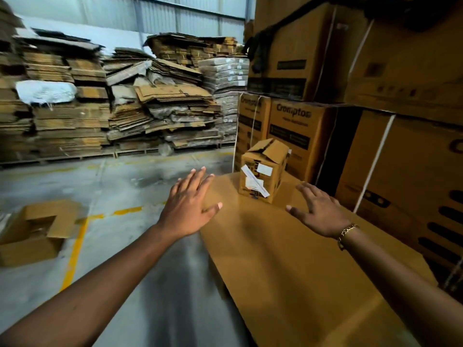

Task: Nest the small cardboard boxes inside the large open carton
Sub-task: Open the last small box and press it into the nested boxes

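Note:
A small cardboard box (263,171) with white labels and loose top flaps stands upright on a flat brown cardboard surface (288,259) ahead of me. My left hand (190,206) hovers open, fingers spread, to the box's left and nearer to me. My right hand (318,209), with a gold bracelet at the wrist, is open to the box's right. Neither hand touches the box. An open carton (32,231) with its flaps out sits on the floor at the far left.
Tall stacked printed cartons (375,71) wall off the right side, right behind the small box. Piles of flattened cardboard (112,103) on pallets fill the back. Grey concrete floor (125,186) with yellow lines lies between the carton and the cardboard surface.

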The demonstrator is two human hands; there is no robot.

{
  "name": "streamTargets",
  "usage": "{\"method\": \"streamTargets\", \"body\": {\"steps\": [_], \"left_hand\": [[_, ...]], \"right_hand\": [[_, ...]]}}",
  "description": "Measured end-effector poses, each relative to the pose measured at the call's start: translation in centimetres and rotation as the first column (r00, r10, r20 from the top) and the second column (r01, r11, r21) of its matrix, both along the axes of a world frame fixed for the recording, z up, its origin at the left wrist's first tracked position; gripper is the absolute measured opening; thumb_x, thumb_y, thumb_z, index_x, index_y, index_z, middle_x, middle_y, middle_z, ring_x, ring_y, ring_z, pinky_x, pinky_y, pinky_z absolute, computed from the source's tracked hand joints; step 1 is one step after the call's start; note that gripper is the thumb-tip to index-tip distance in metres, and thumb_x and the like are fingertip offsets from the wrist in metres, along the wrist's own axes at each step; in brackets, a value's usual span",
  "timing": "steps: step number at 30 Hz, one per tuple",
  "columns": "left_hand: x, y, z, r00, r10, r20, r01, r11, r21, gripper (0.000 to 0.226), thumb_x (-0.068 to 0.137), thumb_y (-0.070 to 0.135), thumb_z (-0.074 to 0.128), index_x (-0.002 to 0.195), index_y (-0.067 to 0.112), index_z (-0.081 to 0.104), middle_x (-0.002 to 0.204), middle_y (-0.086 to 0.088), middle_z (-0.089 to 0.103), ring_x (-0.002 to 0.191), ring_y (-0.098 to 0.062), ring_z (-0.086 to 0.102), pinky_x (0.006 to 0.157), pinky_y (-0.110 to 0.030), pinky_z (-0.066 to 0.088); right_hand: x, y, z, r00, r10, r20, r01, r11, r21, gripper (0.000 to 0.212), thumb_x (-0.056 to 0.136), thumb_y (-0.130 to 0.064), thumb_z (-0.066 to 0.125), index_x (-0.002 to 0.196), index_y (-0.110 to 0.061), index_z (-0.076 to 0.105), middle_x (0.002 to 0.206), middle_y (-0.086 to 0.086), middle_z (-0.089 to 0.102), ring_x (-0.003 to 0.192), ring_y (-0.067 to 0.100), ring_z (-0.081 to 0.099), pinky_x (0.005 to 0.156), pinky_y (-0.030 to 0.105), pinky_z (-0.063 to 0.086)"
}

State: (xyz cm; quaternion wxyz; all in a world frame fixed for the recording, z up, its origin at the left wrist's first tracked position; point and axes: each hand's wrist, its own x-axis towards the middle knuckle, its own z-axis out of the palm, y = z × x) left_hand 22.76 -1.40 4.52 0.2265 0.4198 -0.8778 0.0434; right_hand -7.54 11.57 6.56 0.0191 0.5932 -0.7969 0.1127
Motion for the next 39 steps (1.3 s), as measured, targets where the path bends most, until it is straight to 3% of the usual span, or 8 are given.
{"method": "streamTargets", "body": {"steps": [11, 19, 22, 28, 31, 35, 37, 39], "left_hand": [[-7.2, -18.0, 1.1, 0.999, -0.032, -0.035, 0.034, 0.998, 0.057, 0.098, 0.078, 0.080, 0.011, 0.161, 0.027, 0.016, 0.170, -0.001, 0.004, 0.156, -0.023, 0.004, 0.123, -0.047, 0.008], [-16.7, -30.6, -2.0, 0.986, -0.159, -0.049, 0.166, 0.964, 0.206, 0.084, 0.091, 0.072, 0.031, 0.160, 0.025, 0.020, 0.169, -0.004, 0.009, 0.154, -0.026, 0.011, 0.122, -0.049, 0.013], [-20.4, -36.4, -3.7, 0.971, -0.213, -0.109, 0.236, 0.924, 0.302, 0.074, 0.098, 0.062, 0.043, 0.159, 0.026, 0.023, 0.168, -0.005, 0.013, 0.153, -0.029, 0.016, 0.121, -0.053, 0.019], [-27.7, -46.9, -5.8, 0.900, -0.111, -0.422, 0.387, 0.652, 0.653, 0.067, 0.099, 0.055, 0.051, 0.156, 0.024, 0.032, 0.162, -0.007, 0.029, 0.146, -0.030, 0.032, 0.114, -0.045, 0.032], [-31.2, -50.5, -6.3, 0.869, -0.008, -0.495, 0.437, 0.482, 0.759, 0.066, 0.098, 0.058, 0.049, 0.151, 0.021, 0.038, 0.153, 0.002, 0.040, 0.139, -0.021, 0.039, 0.105, -0.036, 0.032], [-35.5, -53.0, -7.2, 0.839, 0.079, -0.538, 0.508, 0.238, 0.828, 0.065, 0.092, 0.064, 0.053, 0.144, 0.024, 0.047, 0.139, 0.001, 0.056, 0.118, -0.016, 0.056, 0.088, -0.030, 0.043], [-37.2, -53.8, -8.0, 0.821, 0.138, -0.554, 0.525, 0.198, 0.828, 0.056, 0.091, 0.063, 0.058, 0.135, 0.028, 0.054, 0.125, 0.002, 0.065, 0.104, -0.015, 0.063, 0.081, -0.032, 0.050], [-38.3, -53.9, -8.5, 0.807, 0.208, -0.552, 0.519, 0.193, 0.832, 0.053, 0.086, 0.065, 0.063, 0.126, 0.030, 0.058, 0.116, 0.001, 0.068, 0.101, -0.021, 0.066, 0.088, -0.044, 0.056]], "right_hand": [[-4.9, -17.1, -0.5, 0.993, -0.033, 0.115, 0.036, 0.999, -0.030, 0.077, 0.095, -0.068, 0.040, 0.158, -0.029, 0.020, 0.166, -0.002, 0.018, 0.148, 0.023, 0.027, 0.117, 0.046, 0.025], [-9.7, -25.9, -3.4, 0.938, -0.175, 0.301, 0.190, 0.982, -0.021, 0.076, 0.096, -0.061, 0.045, 0.158, -0.027, 0.019, 0.166, -0.002, 0.016, 0.136, 0.026, 0.044, 0.109, 0.040, 0.035], [-11.9, -30.7, -4.9, 0.900, -0.241, 0.364, 0.262, 0.965, -0.010, 0.075, 0.097, -0.059, 0.046, 0.159, -0.026, 0.019, 0.167, 0.000, 0.016, 0.145, 0.026, 0.032, 0.112, 0.038, 0.031], [-16.3, -40.3, -7.0, 0.671, -0.360, 0.648, 0.497, 0.867, -0.034, 0.080, 0.092, -0.067, 0.049, 0.156, -0.026, 0.027, 0.161, 0.003, 0.032, 0.142, 0.029, 0.038, 0.107, 0.039, 0.037], [-18.1, -44.2, -7.3, 0.526, -0.378, 0.762, 0.608, 0.794, -0.026, 0.076, 0.095, -0.061, 0.051, 0.157, -0.026, 0.026, 0.158, 0.007, 0.037, 0.138, 0.029, 0.044, 0.095, 0.033, 0.037], [-20.1, -48.1, -7.7, 0.356, -0.436, 0.827, 0.691, 0.718, 0.081, 0.081, 0.090, -0.068, 0.052, 0.156, -0.028, 0.027, 0.151, 0.008, 0.045, 0.128, 0.031, 0.052, 0.090, 0.040, 0.047], [-20.6, -49.3, -8.1, 0.287, -0.457, 0.842, 0.698, 0.701, 0.143, 0.082, 0.083, -0.075, 0.054, 0.150, -0.032, 0.037, 0.144, 0.006, 0.052, 0.117, 0.030, 0.058, 0.085, 0.041, 0.052], [-21.0, -50.1, -9.0, 0.218, -0.443, 0.870, 0.699, 0.693, 0.178, 0.075, 0.077, -0.077, 0.061, 0.136, -0.030, 0.050, 0.131, 0.006, 0.061, 0.106, 0.030, 0.064, 0.086, 0.051, 0.056]]}}
